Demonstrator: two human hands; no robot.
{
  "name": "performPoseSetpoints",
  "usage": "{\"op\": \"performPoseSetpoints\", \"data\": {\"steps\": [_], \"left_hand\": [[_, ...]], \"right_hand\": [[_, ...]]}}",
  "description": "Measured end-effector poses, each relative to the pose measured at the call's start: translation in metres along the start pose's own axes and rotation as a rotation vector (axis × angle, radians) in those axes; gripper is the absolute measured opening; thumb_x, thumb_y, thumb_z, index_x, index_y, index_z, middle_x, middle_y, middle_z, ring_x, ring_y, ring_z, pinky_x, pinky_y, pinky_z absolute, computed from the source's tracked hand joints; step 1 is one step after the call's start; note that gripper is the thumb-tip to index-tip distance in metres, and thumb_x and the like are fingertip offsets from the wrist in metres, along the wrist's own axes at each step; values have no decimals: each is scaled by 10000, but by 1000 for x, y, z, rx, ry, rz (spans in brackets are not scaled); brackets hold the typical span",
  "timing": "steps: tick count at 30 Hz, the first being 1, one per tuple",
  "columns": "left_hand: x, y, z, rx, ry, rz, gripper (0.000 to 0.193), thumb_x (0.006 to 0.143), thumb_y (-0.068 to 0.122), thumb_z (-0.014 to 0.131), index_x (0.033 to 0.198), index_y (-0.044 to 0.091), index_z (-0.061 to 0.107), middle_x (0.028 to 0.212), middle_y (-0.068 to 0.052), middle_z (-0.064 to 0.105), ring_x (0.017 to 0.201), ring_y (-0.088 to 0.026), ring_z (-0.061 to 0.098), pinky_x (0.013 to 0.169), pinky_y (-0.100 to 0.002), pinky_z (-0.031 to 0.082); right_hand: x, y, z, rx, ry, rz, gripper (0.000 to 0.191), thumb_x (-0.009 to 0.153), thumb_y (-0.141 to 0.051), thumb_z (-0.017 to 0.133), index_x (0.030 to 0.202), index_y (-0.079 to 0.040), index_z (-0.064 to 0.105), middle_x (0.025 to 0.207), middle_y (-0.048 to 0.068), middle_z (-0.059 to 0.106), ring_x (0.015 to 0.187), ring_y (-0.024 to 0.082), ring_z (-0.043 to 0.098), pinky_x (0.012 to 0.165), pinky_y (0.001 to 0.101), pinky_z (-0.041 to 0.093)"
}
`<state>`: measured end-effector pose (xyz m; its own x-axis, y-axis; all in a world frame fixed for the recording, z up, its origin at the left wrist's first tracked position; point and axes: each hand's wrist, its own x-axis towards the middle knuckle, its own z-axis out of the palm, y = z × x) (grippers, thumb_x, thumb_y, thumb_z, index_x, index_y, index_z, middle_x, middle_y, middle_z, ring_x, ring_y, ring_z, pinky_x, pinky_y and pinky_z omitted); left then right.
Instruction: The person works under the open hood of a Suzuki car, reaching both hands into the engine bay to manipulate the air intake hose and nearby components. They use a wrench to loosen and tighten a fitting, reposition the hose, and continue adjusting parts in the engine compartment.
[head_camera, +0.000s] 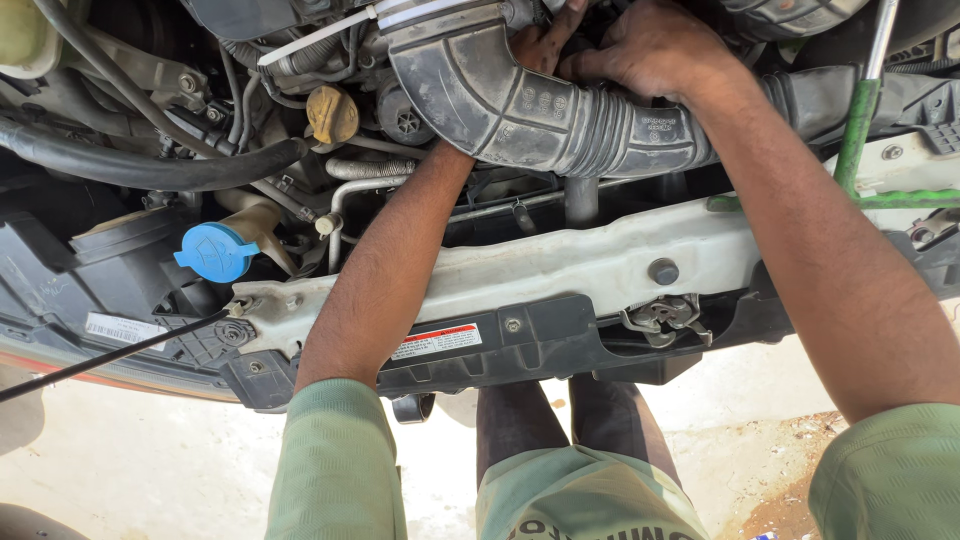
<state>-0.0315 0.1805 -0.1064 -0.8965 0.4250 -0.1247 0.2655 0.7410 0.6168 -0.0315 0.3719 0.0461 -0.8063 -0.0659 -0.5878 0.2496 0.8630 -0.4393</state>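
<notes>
Under the hood, we're gripping the duct (540, 110) with our right hand (650, 45); left hand (540, 45) hidden behind, grip unclear. Tugging hard risks cracking it.

blue reservoir cap (214, 251) | yellow oil cap (332, 114) | green rod (858, 125)

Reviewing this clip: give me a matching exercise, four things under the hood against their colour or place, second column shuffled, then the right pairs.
Things:
1. reservoir cap
2. oil filler cap
3. intake hose
4. prop rod

Descriptions:
A. black, ribbed, bending under both hands
B. green, upright at the far right
C. blue, at the left by the front crossmember
D. dull yellow, left of the hose's bend

Pairs: 1-C, 2-D, 3-A, 4-B.

The right hand rests on top of the hose; the left hand reaches up behind it, only the fingers showing.
</notes>
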Motion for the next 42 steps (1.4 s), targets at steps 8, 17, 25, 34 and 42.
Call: {"op": "performPoseSetpoints", "data": {"steps": [8, 17, 25, 34, 42], "left_hand": [[0, -1, 1, 10, 1, -8, 711, 1013, 479, 696, 1585, 258, 334, 916, -26, 557, 755, -136, 515, 660, -328, 434], [1, -3, 4, 4, 12, -5, 715, 1014, 478, 705, 1584, 253, 336, 896, -25, 558, 735, -131, 516, 640, -322, 436], [-1, 0, 3, -6, 13, 25, 718, 1014, 476, 712, 1583, 249, 337, 878, -25, 559, 716, -126, 517, 623, -316, 438], [17, 17, 13, -28, -17, 365, 722, 1015, 475, 721, 1582, 244, 339, 857, -24, 561, 695, -121, 517, 604, -310, 440], [18, 17, 13, -23, -45, 372, 726, 1015, 473, 729, 1581, 240, 340, 839, -23, 562, 677, -117, 518, 586, -304, 441]], "right_hand": [[-1, 2, 4, -251, 239, -292, 443, 853, -435, 893, 896, -17, 750, 787, 143, 738, 680, 263, 694, 672, 441, 574], [0, 1, -8, 252, -150, 115, 381, 951, -382, 740, 1086, -30, 791, 911, 155, 767, 660, 227, 643, 689, 439, 569], [1, 0, -2, -51, -8, -37, 489, 877, -454, 827, 1132, -45, 744, 941, 175, 756, 807, 250, 724, 815, 409, 564], [3, 2, -11, 299, -172, 78, 334, 949, -347, 729, 1125, -62, 736, 994, 138, 755, 844, 227, 748, 688, 340, 625], [5, -4, -5, -48, -151, 52, 415, 899, -457, 791, 1077, -82, 784, 906, 135, 757, 789, 223, 716, 758, 379, 544]]}}
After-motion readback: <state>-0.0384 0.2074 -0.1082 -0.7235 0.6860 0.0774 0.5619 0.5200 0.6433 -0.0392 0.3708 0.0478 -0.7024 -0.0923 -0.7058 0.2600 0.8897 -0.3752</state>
